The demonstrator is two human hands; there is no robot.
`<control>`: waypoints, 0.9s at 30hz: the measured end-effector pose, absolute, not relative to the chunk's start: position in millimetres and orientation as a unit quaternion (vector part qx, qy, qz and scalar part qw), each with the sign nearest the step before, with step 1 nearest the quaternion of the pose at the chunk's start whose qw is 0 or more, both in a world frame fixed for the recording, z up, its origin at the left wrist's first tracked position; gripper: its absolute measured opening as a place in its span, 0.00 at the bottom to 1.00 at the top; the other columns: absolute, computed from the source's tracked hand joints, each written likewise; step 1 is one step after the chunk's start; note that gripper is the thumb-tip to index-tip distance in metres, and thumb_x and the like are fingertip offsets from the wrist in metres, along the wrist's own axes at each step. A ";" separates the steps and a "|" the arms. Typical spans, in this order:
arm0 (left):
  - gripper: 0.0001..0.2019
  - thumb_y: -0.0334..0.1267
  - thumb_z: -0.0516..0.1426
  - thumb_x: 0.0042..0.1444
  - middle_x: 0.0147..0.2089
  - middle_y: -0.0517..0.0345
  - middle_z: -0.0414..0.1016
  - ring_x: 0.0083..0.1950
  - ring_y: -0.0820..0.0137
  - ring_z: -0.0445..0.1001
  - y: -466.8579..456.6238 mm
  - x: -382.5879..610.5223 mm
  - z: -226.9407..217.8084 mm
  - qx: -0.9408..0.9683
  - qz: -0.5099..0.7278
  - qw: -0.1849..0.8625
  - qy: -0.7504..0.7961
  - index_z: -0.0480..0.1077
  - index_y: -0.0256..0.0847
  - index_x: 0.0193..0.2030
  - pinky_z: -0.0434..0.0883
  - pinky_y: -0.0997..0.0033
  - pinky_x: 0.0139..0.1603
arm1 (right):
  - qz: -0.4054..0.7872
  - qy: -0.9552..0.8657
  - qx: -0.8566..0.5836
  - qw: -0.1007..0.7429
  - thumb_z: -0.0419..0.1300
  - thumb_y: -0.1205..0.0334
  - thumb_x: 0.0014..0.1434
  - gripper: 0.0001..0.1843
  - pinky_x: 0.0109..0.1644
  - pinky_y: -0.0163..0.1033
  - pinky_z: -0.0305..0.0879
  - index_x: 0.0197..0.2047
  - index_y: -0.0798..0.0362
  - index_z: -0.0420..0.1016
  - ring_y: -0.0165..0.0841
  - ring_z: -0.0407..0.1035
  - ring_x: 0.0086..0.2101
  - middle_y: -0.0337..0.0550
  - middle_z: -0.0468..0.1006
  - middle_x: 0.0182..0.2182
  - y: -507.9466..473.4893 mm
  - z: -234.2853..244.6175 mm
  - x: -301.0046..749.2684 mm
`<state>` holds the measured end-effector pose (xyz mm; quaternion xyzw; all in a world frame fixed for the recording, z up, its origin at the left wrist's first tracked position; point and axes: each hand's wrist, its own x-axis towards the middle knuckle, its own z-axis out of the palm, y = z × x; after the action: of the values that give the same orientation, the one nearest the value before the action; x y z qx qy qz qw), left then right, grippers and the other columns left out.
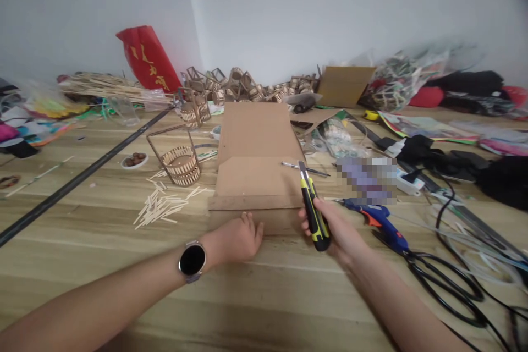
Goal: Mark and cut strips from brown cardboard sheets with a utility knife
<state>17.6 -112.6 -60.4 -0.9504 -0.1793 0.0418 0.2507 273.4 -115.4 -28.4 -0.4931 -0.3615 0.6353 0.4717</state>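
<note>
A folded sheet of brown cardboard [258, 176] lies lengthwise in front of me, its near flap bent along a crease. My left hand [239, 237], with a watch [192, 261] on the wrist, is at the flap's near edge. Its fingers are curled against the cardboard, and the fingertips are partly hidden. In my right hand [332, 225] is a yellow-and-black utility knife [314, 212], its blade extended and pointing up and away from me. The knife is held just over the right side of the cardboard.
Left of the cardboard are a small bamboo basket [180, 166], loose sticks [160, 206] and a bowl of brown beads [135, 160]. A blue glue gun [381, 223] with black cable lies right. Small baskets [243, 83] pile up behind, beside an open carton [345, 86]. A dark bar [86, 170] crosses the left.
</note>
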 end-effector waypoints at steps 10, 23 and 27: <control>0.10 0.33 0.53 0.65 0.46 0.43 0.78 0.44 0.56 0.78 -145.7 -10.3 -39.2 -0.855 -0.029 0.125 -0.503 0.75 0.35 0.47 0.77 0.59 0.38 | 0.479 -0.531 -0.611 0.339 0.64 0.29 0.47 0.30 0.26 0.34 0.64 0.29 0.51 0.69 0.30 0.69 0.23 0.37 0.74 0.22 -112.2 -15.0 327.8; 0.14 0.35 0.50 0.66 0.46 0.47 0.77 0.45 0.59 0.76 -163.0 -22.6 -58.7 -0.782 -0.219 0.008 -0.584 0.77 0.38 0.45 0.75 0.57 0.48 | 0.431 -0.611 -0.620 0.238 0.54 0.24 0.50 0.33 0.25 0.36 0.63 0.28 0.50 0.69 0.30 0.67 0.22 0.39 0.75 0.21 -123.8 -15.5 312.1; 0.13 0.36 0.50 0.66 0.44 0.48 0.77 0.44 0.60 0.76 -180.0 -26.7 -56.4 -0.790 -0.218 0.020 -0.572 0.77 0.38 0.44 0.75 0.58 0.46 | 0.437 -0.633 -0.611 0.186 0.52 0.26 0.52 0.33 0.25 0.35 0.61 0.29 0.50 0.70 0.30 0.66 0.21 0.38 0.73 0.20 -130.6 -8.8 312.9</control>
<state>-26.7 -180.0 -56.4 -0.7902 -0.5722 -0.2184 0.0197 312.9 -130.6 -8.8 -0.6112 -0.6330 0.4371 0.1860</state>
